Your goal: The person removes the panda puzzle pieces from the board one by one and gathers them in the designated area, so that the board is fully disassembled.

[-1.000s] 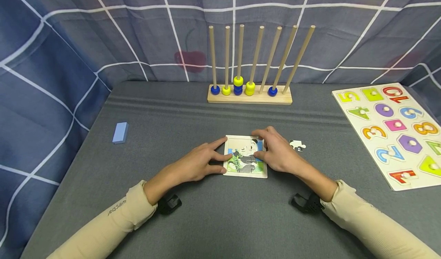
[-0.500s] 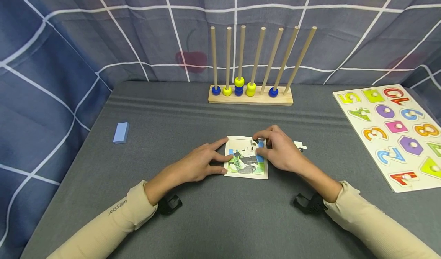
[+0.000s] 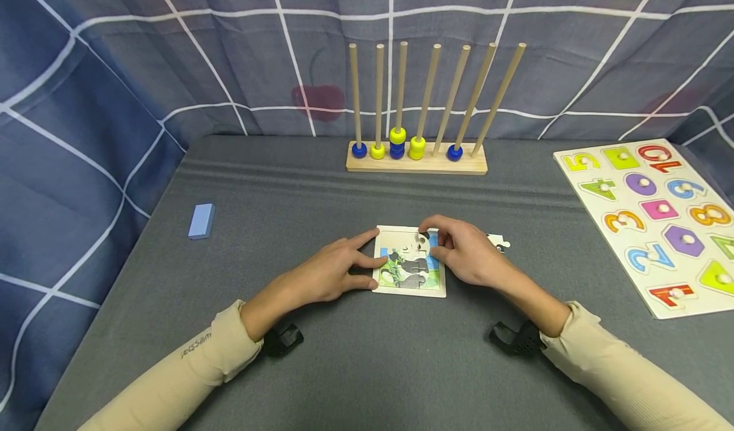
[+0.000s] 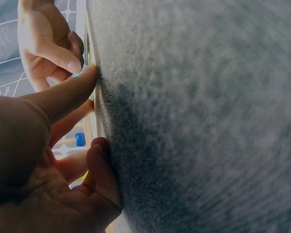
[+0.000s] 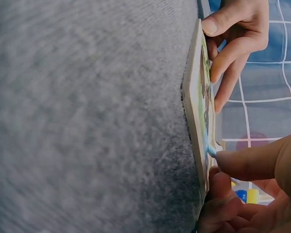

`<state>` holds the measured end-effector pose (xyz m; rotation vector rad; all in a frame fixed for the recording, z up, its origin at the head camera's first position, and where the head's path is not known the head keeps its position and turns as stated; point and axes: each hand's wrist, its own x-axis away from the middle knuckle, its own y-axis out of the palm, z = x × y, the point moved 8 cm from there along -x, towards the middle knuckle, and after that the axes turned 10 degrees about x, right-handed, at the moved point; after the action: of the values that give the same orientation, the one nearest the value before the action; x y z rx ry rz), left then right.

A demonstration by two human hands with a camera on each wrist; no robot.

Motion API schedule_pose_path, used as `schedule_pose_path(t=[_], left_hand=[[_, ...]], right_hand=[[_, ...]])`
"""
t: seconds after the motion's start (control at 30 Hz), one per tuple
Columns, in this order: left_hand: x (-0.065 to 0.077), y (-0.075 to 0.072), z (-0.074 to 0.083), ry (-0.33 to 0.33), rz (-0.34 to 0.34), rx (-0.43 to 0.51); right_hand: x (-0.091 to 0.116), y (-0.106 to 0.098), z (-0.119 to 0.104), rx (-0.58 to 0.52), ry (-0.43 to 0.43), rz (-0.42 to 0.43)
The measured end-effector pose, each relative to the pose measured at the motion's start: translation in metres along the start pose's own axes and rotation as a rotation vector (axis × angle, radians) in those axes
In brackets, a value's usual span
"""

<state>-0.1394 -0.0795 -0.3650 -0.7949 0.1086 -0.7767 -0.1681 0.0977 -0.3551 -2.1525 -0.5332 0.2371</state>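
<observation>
A small square panda jigsaw in a wooden frame (image 3: 410, 294) lies on the grey table in front of me. Its upper left shows bare wood. My left hand (image 3: 327, 270) steadies the frame's left side, fingers spread, with the fingertips at the edge. At the upper right of the picture, my right hand (image 3: 466, 249) pinches a jigsaw piece (image 3: 424, 242) between thumb and index finger. In the right wrist view, the thumb touches a light blue edge (image 5: 212, 150) of it. A loose black-and-white jigsaw piece (image 3: 500, 241) lies just right of the frame, partly behind the right hand.
A wooden peg rack (image 3: 415, 164) with blue and yellow beads stands at the back. On the right lies a number and shape board (image 3: 642, 227) with knobbed pieces. A blue block (image 3: 201, 221) sits at the left. A checked curtain (image 3: 258, 55) hangs behind the table.
The right thumb has shifted slightly right and up over the jigsaw. The pinched piece, lifted unevenly half a second ago, lies flatter in the picture. The left hand has stayed in place.
</observation>
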Motion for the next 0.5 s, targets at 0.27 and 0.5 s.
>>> schedule_pose_path(t=[0.27,0.5], left_hand=[[-0.0011,0.0002,0.0004,0.011,0.004,0.013],[-0.0009,-0.0003,0.0004,0.004,0.005,0.01]], right_hand=[[0.0013,0.0008,0.0031,-0.03,0.004,0.013],[0.0015,0.002,0.0051,-0.077,-0.006,0.025]])
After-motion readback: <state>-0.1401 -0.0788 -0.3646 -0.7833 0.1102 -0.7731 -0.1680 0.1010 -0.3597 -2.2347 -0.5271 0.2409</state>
